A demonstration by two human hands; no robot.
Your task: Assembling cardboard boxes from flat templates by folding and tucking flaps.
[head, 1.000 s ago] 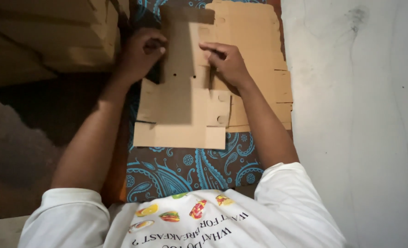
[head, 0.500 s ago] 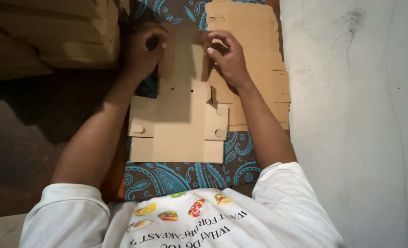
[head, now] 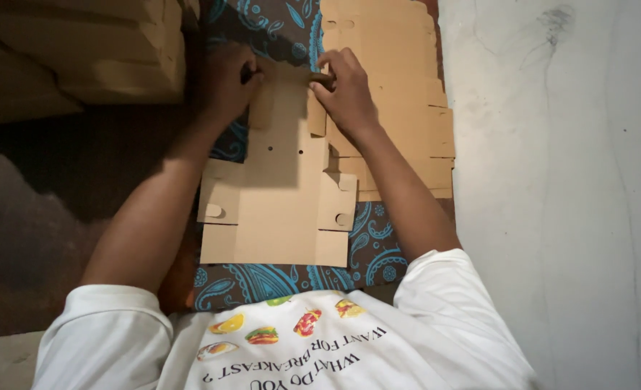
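left hand [head: 228,83]; right hand [head: 346,90] | both gripping cardboard blank [head: 277,209] (far end)

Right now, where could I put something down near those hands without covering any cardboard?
The pale floor right of the flat cardboard stack is bare, the widest free patch. The dark floor below the folded boxes also looks free. It is crowded on the patterned cloth, where the left hand and right hand press the cardboard blank.
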